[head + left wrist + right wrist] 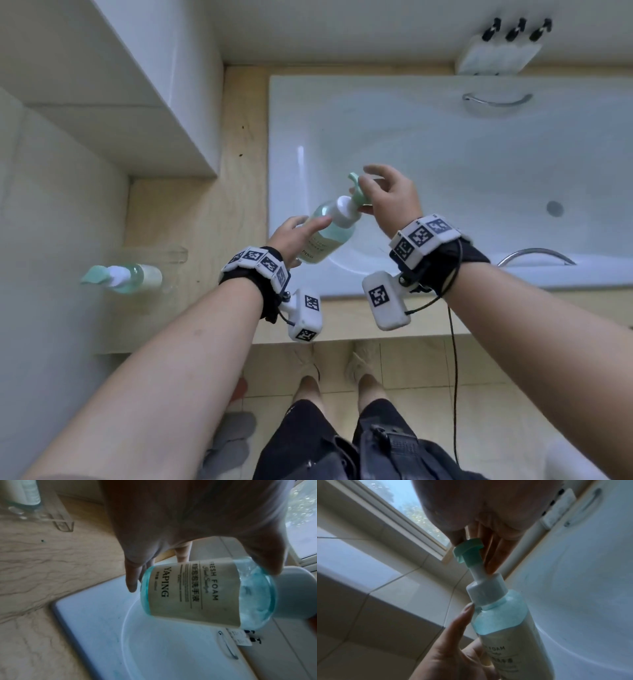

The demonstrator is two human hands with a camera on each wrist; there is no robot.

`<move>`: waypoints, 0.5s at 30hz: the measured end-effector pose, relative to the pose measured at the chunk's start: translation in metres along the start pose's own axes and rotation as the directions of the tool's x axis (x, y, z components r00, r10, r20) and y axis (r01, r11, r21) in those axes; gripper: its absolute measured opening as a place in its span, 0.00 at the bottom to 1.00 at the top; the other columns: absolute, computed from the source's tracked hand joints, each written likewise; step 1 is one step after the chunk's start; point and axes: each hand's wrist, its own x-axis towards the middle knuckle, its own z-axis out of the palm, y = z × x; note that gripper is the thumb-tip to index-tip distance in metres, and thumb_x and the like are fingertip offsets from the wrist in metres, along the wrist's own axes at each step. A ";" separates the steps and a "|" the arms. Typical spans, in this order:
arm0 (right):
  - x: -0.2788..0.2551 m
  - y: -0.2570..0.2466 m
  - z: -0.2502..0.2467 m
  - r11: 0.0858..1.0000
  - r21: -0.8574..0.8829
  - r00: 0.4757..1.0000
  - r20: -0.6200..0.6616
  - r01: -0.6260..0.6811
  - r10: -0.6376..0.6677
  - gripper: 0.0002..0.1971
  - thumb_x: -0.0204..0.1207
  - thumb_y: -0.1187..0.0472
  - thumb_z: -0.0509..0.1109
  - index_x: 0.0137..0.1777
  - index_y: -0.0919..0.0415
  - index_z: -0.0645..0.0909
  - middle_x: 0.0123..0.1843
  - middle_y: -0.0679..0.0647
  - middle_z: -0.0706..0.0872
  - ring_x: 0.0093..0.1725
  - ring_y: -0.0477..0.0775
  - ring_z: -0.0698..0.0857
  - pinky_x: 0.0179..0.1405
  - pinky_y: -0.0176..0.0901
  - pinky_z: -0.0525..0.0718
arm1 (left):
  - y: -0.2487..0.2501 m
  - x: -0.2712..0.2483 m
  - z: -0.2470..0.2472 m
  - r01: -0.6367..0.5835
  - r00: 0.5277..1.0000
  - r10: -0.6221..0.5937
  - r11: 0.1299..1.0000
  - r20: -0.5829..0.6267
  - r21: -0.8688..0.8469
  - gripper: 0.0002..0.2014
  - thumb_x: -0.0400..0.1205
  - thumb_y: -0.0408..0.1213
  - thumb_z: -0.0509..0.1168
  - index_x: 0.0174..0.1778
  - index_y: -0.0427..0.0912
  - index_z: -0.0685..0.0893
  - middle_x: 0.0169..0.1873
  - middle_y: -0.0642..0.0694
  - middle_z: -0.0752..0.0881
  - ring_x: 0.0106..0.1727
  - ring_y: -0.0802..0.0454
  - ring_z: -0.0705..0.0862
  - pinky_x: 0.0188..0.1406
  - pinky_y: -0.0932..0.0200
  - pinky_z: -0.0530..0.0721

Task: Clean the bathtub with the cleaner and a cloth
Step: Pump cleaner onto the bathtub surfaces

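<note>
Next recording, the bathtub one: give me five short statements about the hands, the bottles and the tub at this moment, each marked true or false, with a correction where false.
1. The left hand holds the pump bottle by its body. True.
2. The bottle stands upright on the wooden surround. False: it is held tilted in the air over the bathtub.
3. The right hand is at the green pump head. True.
4. A cloth lies in the tub. False: no cloth shows in any view.
5. A second pump bottle sits to the left of the tub. True.
</note>
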 end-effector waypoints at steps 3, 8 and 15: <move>0.006 0.033 0.006 0.983 0.000 0.981 0.074 -0.181 0.181 0.24 0.73 0.42 0.67 0.64 0.56 0.81 0.59 0.54 0.86 0.58 0.53 0.84 0.59 0.53 0.81 | -0.023 0.020 0.008 0.043 0.999 -0.042 0.998 0.010 -0.044 0.38 0.65 0.63 0.73 0.70 0.52 0.76 0.63 0.46 0.81 0.63 0.47 0.80 0.66 0.44 0.80; 0.002 0.092 0.016 0.829 0.250 0.856 0.286 -0.501 0.431 0.15 0.73 0.31 0.61 0.52 0.34 0.81 0.63 0.53 0.85 0.61 0.57 0.84 0.60 0.57 0.82 | -0.055 0.041 0.026 0.066 0.997 -0.069 0.996 -0.043 -0.059 0.38 0.56 0.67 0.72 0.62 0.55 0.80 0.58 0.49 0.84 0.60 0.50 0.81 0.60 0.48 0.82; 0.005 0.141 0.017 0.849 0.172 0.812 0.436 -0.499 0.389 0.17 0.68 0.28 0.59 0.56 0.23 0.77 0.69 0.49 0.80 0.65 0.52 0.82 0.63 0.54 0.79 | -0.100 0.062 0.042 0.107 0.989 -0.118 0.987 -0.092 -0.118 0.40 0.56 0.73 0.69 0.64 0.59 0.80 0.64 0.51 0.81 0.65 0.49 0.79 0.63 0.40 0.81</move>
